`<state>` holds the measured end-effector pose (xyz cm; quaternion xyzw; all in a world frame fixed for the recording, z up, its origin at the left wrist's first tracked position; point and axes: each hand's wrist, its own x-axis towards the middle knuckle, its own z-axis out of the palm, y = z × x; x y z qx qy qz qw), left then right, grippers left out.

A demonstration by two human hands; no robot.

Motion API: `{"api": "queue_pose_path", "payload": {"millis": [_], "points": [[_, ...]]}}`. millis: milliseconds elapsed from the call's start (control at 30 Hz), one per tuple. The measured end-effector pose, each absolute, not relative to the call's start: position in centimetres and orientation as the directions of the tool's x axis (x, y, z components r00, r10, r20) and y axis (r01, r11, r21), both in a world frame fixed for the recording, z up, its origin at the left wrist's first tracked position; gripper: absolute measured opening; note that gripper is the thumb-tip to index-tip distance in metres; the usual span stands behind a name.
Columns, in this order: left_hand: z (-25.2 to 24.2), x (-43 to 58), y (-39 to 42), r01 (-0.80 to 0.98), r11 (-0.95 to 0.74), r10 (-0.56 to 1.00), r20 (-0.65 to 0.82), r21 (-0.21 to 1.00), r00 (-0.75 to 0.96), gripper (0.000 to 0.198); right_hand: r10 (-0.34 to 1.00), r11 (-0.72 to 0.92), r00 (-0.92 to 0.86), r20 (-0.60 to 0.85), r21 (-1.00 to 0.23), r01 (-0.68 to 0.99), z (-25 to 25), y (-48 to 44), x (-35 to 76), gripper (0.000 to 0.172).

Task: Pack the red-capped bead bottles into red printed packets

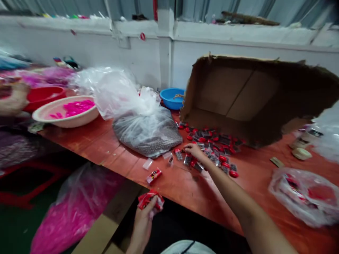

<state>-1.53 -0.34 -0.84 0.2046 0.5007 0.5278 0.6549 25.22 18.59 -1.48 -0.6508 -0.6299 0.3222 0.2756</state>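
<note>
My left hand (144,220) is below the table's front edge, closed around a bunch of red-and-white packets (150,200). My right hand (195,151) reaches across the red table (185,190) and rests its fingers on a pile of small red-and-black packets (214,148) spilled in front of a tipped cardboard box (254,98). Whether those fingers pinch a packet is hard to tell. One red packet (154,175) lies alone near the table edge, with a small clear bag (147,163) beside it.
A clear plastic bag of dark beads (147,130) lies left of the pile. A cream basin with pink pieces (67,111), a red basin (43,97) and a blue bowl (172,98) stand behind. A bag of packets (307,195) lies at right; a pink bag (74,211) sits below.
</note>
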Motion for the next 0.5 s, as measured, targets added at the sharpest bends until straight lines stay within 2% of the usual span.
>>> {"api": "queue_pose_path", "payload": {"millis": [167,367,500], "points": [[-2.0,-1.8,-0.3,-0.483,0.446,0.836,-0.543,0.753,-0.075,0.030,0.996,-0.042,-0.021,-0.086,-0.667,0.744,-1.9,20.1,24.7,0.020],[-1.6,-1.2,0.1,-0.484,0.472,0.828,-0.559,0.737,-0.042,0.029,0.984,0.034,-0.128,-0.125,-0.574,0.818,-2.1,20.8,23.6,0.025],[-2.7,-1.4,0.4,-0.518,0.484,0.800,-0.596,0.705,-0.063,0.034,0.984,0.087,-0.152,-0.088,-0.502,0.861,-2.3,21.0,22.8,0.025]]}}
